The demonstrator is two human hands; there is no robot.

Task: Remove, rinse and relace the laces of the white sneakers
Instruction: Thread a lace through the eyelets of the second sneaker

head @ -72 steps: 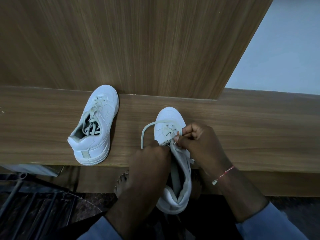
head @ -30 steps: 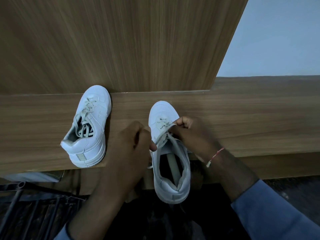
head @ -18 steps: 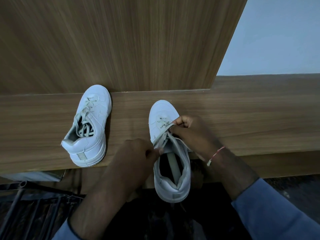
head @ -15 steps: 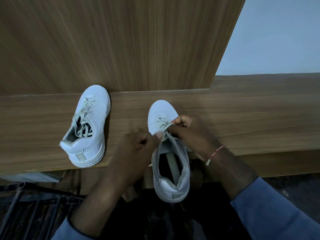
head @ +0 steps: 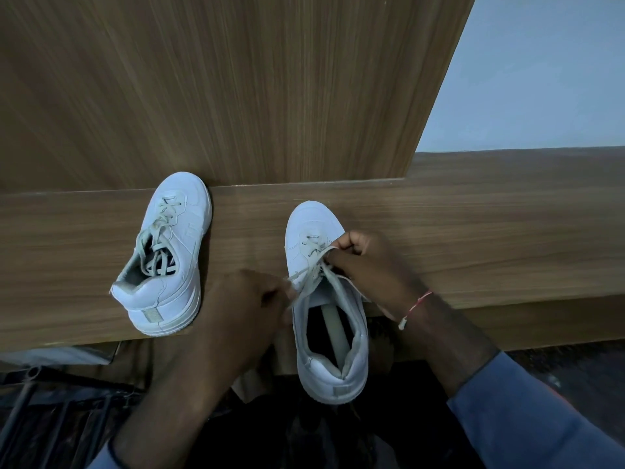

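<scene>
1. The left sneaker [head: 165, 255] stands on the table [head: 473, 231] with its toe against the back panel. It is fully laced, so I judge its lace untouched.
2. The left hand [head: 243, 309], knuckles up, pinches one strand of the lace [head: 306, 280] in curled fingers and holds it taut.
3. The right sneaker [head: 311, 221], its heel overhanging the table edge, is threaded only near the toe. I cannot tell whether this is unlacing or relacing.
4. The right hand [head: 368, 265], curled like a fist, grips the other strand at the eyelets.

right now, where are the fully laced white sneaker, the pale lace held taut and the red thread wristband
fully laced white sneaker [head: 184, 195]: head view, on its toe cap
pale lace held taut [head: 308, 283]: head view, on the strand leaving the eyelets
red thread wristband [head: 417, 301]: head view, on the thread across the wrist
</scene>
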